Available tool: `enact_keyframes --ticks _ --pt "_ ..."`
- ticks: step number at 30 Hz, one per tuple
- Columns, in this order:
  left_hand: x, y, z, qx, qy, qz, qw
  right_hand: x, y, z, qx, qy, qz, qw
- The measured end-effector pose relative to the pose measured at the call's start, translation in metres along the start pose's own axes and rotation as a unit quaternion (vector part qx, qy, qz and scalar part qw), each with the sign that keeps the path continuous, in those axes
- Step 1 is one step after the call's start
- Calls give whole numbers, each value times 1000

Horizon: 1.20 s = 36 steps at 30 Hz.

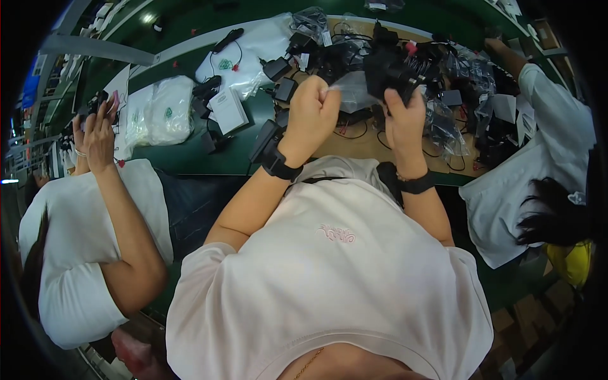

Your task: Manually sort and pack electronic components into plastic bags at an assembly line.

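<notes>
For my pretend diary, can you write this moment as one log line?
left hand: pinching clear plastic bag | right hand: holding black boxy plastic adapter | nearby: white rectangular box on green tabletop

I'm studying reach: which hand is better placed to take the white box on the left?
Left, I'd judge: the left hand is nearer the white box; the right hand is farther across, holding a black item. The left seems to pinch a clear bag, which it might first release.
</notes>
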<state>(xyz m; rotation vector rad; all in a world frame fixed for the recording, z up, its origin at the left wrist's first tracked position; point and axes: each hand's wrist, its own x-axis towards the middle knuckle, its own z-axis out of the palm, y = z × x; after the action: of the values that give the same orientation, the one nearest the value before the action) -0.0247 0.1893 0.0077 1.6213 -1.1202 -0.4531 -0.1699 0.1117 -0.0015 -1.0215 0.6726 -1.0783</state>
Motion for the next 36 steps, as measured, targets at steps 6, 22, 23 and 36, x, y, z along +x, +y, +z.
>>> enact_keyframes --ticks 6,22,23,36 --pt "18 0 -2 -338 1 -252 907 -23 -9 -6 -202 -193 44 959" --pt "26 16 3 -28 -11 -48 998 -19 -56 -1 -194 -266 321 888" --pt "25 15 3 -69 -46 -34 996 -16 -50 -5 -194 -265 320 889" --pt "24 25 -12 11 -214 121 969 9 -20 -27 117 -131 425 888"
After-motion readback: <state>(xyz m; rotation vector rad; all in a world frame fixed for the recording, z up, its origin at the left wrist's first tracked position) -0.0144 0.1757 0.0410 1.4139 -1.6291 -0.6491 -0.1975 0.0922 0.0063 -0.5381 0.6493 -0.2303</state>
